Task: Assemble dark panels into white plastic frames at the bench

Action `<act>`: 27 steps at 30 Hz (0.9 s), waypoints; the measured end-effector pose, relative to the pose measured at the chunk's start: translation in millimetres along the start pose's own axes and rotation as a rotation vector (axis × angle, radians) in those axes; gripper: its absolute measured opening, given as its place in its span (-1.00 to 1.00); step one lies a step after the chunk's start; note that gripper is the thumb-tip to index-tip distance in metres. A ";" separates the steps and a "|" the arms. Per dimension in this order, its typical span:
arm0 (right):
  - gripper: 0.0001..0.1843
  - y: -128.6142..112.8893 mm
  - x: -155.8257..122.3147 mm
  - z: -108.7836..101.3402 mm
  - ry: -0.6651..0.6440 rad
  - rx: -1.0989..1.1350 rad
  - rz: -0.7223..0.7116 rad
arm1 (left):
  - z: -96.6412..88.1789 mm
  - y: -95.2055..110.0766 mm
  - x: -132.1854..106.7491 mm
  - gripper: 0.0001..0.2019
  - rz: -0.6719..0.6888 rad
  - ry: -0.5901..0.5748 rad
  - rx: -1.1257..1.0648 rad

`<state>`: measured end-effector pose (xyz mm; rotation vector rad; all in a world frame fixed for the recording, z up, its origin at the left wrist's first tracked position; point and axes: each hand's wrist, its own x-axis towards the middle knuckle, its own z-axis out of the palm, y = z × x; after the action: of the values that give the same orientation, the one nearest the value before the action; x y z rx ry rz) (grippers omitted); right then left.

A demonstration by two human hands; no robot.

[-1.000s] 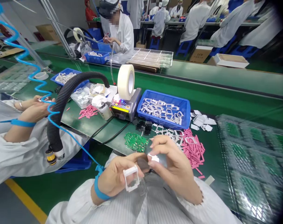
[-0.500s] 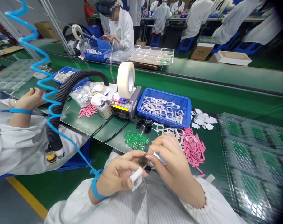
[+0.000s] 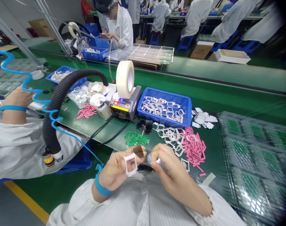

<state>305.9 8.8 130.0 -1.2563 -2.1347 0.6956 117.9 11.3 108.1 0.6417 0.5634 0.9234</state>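
Frame (image 3: 131, 173) and dark panel (image 3: 138, 151) sit unjoined in our left hand (image 3: 114, 171), lower centre; our right hand (image 3: 168, 163) pinches a white bit (image 3: 158, 161). Loose frames (image 3: 173, 135) remain, right of centre.

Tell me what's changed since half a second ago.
The right hand has drawn rightward off the dark piece, leaving it in the left hand. The white frame, also held there, has turned its opening toward the camera. The blue bin and pink strips stayed put.

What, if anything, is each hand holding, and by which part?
Left hand: a white frame, apparently by its thumb-side edge, and a dark piece, near its lower edge. Right hand: a pale item, gripped part unclear.
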 end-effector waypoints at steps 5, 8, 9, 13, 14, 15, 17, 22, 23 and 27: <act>-0.79 57.0 -15.2 29.5 -0.146 -0.358 0.218 | -8.0 0.1 0.1 -0.71 0.008 0.028 -0.100; -0.92 59.1 -14.8 20.4 -0.091 -0.334 0.149 | -7.0 0.3 -0.1 -0.69 -0.014 -0.011 -0.085; -0.82 51.8 -12.6 12.2 -0.056 -0.303 0.083 | -5.4 0.5 -0.3 -0.67 -0.026 -0.024 -0.062; -0.57 11.1 3.1 -16.8 0.063 -0.213 -0.193 | 3.3 3.0 -2.9 -0.65 -0.058 -0.060 0.047; -0.58 3.8 7.3 -19.1 0.078 -0.211 -0.225 | 5.3 3.9 -4.0 -0.65 -0.061 -0.061 0.075; -0.60 -1.2 10.9 -19.1 0.092 -0.208 -0.248 | 6.9 4.7 -5.0 -0.65 -0.067 -0.059 0.103; -0.66 -5.1 15.7 -14.6 0.119 -0.199 -0.269 | 9.0 5.5 -6.7 -0.66 -0.081 -0.054 0.150; -0.80 -1.9 18.8 -2.8 0.186 -0.255 -0.308 | 9.6 3.0 -6.4 -0.67 -0.094 -0.026 0.166; -0.82 -1.8 19.2 -2.6 0.195 -0.282 -0.319 | 9.6 2.7 -6.0 -0.67 -0.094 -0.018 0.165; -0.87 1.4 20.2 -7.6 0.237 -0.456 -0.382 | 9.3 6.1 -6.7 -0.71 -0.064 -0.003 0.157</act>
<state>303.8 28.6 138.6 -1.0298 -2.3050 -0.1050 117.6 5.8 119.9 0.7616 0.6542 0.8236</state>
